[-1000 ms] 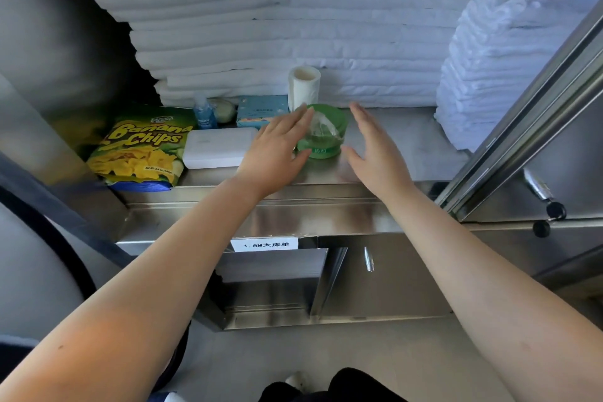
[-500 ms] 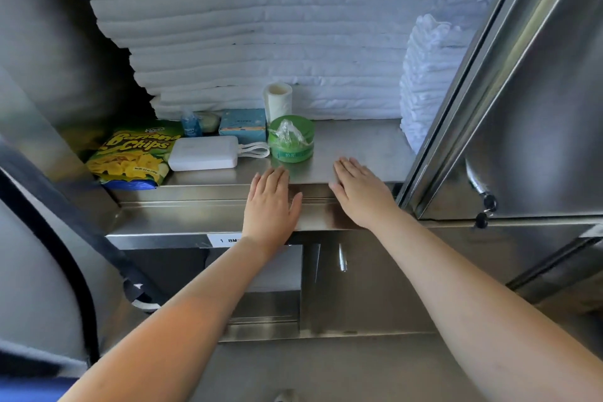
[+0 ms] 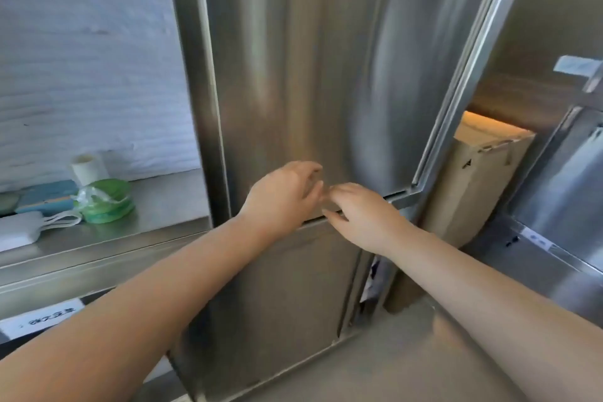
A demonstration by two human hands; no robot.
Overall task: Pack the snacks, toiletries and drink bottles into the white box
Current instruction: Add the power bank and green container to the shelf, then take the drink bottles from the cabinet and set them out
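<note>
Left hand (image 3: 281, 196) and right hand (image 3: 363, 219) meet, outstretched, against the steel door (image 3: 310, 75).

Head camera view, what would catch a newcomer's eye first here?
The tall steel door fills the middle, and the left hand and right hand meet at its lower edge; blur hides whether they grip it. On the steel shelf at the left sits a green tub wrapped in clear film, with stacked white linen behind it. A cardboard box stands in the opening at the right.
</note>
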